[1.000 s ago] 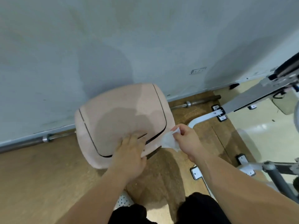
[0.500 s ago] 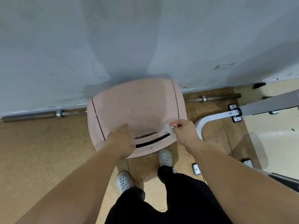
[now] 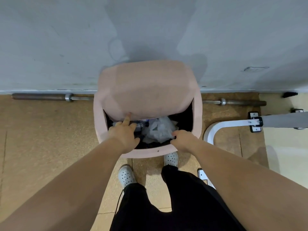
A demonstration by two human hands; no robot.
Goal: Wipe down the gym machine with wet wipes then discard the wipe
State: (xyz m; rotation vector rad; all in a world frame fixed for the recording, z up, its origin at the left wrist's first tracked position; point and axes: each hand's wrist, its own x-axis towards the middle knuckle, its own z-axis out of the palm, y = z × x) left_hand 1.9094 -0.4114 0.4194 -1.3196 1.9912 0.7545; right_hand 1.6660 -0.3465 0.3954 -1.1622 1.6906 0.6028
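A pink bin (image 3: 197,114) stands against the wall, and its swing lid (image 3: 146,90) is tipped up. My left hand (image 3: 124,133) pushes the lid's lower edge with a straight index finger. Inside the opening lies crumpled white paper and plastic (image 3: 158,130). My right hand (image 3: 183,139) hangs over the front right rim with its fingers curled down into the opening. White material touches its fingertips. I cannot tell whether that is the wet wipe or whether the hand still holds it.
A barbell (image 3: 43,97) lies on the cork floor along the grey wall behind the bin. The gym machine's white curved foot and grey beam (image 3: 233,123) sit to the right. My white clogs (image 3: 126,175) are just in front of the bin.
The bin's lid has swung up under my left index finger and the rubbish inside shows. My right hand, which pinched the wipe at the lid, has moved down over the opening.
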